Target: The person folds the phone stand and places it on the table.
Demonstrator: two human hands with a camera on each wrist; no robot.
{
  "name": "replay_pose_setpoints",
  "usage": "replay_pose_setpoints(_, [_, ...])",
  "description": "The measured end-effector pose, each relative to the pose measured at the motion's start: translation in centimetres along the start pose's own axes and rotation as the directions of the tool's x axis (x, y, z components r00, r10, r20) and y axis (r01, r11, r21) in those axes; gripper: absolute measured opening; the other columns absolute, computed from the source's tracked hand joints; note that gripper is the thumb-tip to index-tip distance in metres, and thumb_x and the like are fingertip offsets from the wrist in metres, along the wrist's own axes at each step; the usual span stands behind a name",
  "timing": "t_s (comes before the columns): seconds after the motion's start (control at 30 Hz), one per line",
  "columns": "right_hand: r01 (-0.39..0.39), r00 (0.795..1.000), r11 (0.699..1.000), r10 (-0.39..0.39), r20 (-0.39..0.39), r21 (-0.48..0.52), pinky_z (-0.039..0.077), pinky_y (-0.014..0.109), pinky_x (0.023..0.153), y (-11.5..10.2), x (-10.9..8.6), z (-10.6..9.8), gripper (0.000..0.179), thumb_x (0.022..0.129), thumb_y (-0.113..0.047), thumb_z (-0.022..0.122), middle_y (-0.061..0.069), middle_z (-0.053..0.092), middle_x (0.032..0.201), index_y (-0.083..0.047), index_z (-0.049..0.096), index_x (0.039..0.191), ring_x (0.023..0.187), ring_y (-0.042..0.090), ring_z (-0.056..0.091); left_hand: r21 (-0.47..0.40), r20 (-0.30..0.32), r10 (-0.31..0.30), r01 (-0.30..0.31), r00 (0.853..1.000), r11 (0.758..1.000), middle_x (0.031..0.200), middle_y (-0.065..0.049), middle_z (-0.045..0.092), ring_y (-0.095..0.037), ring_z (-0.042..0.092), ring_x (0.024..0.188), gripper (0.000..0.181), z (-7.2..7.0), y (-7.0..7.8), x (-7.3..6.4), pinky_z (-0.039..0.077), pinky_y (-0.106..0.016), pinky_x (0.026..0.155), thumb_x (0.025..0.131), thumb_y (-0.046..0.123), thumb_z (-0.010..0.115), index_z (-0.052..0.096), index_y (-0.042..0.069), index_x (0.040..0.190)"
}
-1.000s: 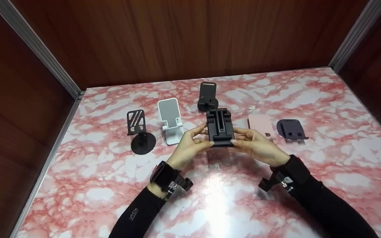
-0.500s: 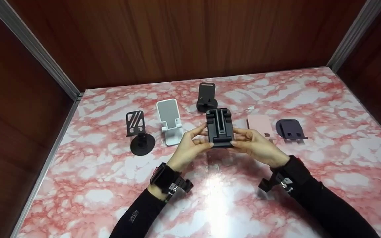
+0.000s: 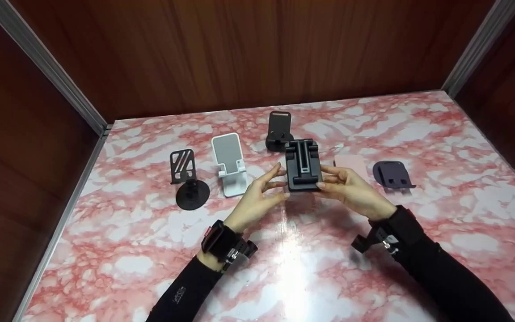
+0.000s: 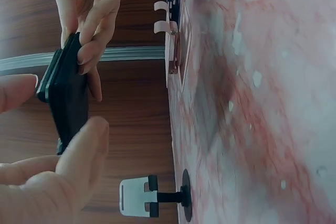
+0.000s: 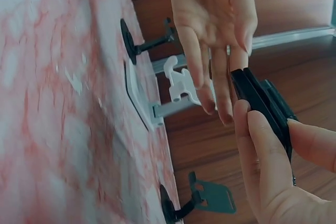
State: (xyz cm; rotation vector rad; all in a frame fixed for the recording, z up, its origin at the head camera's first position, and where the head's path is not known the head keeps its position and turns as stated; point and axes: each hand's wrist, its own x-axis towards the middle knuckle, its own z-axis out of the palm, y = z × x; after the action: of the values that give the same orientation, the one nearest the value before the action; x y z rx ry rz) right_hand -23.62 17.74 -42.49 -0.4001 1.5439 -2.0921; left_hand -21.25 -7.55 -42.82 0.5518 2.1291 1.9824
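Observation:
Above the table, my right hand [image 3: 351, 190] pinches a folded black phone stand [image 3: 303, 167] by its right edge, thumb on the front and fingers behind. My left hand [image 3: 257, 197] is just left of the stand, fingers spread and relaxed. In the right wrist view a small gap seems to lie between the left hand [image 5: 210, 40] and the phone stand [image 5: 265, 103]. The left wrist view has the stand [image 4: 68, 87] edge-on, with the right fingers [image 4: 94, 35] gripping its far end.
Other phone stands stand on the marbled table [image 3: 128, 264]: a black slotted one [image 3: 192, 194], a white one [image 3: 229, 154] and a dark one [image 3: 280, 127] behind. To the right are a pink one [image 3: 351, 164] and a dark purple one [image 3: 394, 174]. Wood panels [image 3: 262, 53] enclose the table.
My left hand has let go of the phone stand and its fingers have spread. The stand has moved slightly up and to the right in my right hand.

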Motion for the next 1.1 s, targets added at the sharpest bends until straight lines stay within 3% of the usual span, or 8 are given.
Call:
replay_pose_setpoints(0.27, [-0.025, 0.996, 0.985, 0.009, -0.093, -0.172, 0.039, 0.048, 0.104, 0.1, 0.1, -1.1, 0.068, 0.094, 0.002, 0.059, 0.017, 0.062, 0.12, 0.004, 0.021, 0.151, 0.107, 0.022, 0.063, 0.082, 0.002, 0.025, -0.025, 1.0, 0.996, 0.148, -0.017, 0.038, -0.031, 0.045, 0.128, 0.073, -0.1, -0.3, -0.2, 0.04, -0.042, 0.106, 0.088, -0.003, 0.063, 0.026, -0.001, 0.151])
replay_pose_setpoints(0.67, [-0.065, 0.988, 0.974, 0.033, -0.15, -0.217, 0.044, 0.043, 0.099, 0.6, 0.9, -2.2, 0.067, 0.092, 0.009, 0.057, 0.022, 0.059, 0.121, 0.008, 0.022, 0.149, 0.103, 0.021, 0.065, 0.154, 0.043, 0.043, -0.05, 0.998, 0.987, 0.149, -0.016, 0.038, -0.033, 0.042, 0.13, 0.07, -0.2, -0.5, -0.4, 0.038, -0.04, 0.107, 0.089, -0.002, 0.063, 0.029, -0.001, 0.15])
replay_pose_setpoints(0.93, [-0.095, 0.984, 0.974, 0.06, -0.17, -0.206, 0.045, 0.04, 0.099, 0.8, 1.3, -2.5, 0.064, 0.093, 0.013, 0.051, 0.035, 0.048, 0.129, 0.012, 0.018, 0.148, 0.105, 0.023, 0.064, 0.289, 0.052, 0.079, -0.091, 0.996, 0.953, 0.15, -0.022, 0.035, -0.035, 0.04, 0.131, 0.071, -0.4, -0.7, -0.2, 0.035, -0.047, 0.109, 0.088, 0.004, 0.066, 0.03, -0.004, 0.149])
replay_pose_setpoints(1.1, [-0.113, 0.978, 0.963, 0.065, -0.198, -0.244, 0.047, 0.037, 0.098, 0.9, 1.6, -2.4, 0.064, 0.094, 0.012, 0.052, 0.038, 0.046, 0.128, 0.013, 0.017, 0.147, 0.107, 0.024, 0.063, 0.306, 0.058, 0.083, -0.097, 0.995, 0.947, 0.149, -0.022, 0.036, -0.034, 0.041, 0.13, 0.071, -0.3, -0.8, -0.2, 0.035, -0.048, 0.109, 0.088, 0.004, 0.067, 0.031, -0.005, 0.148])
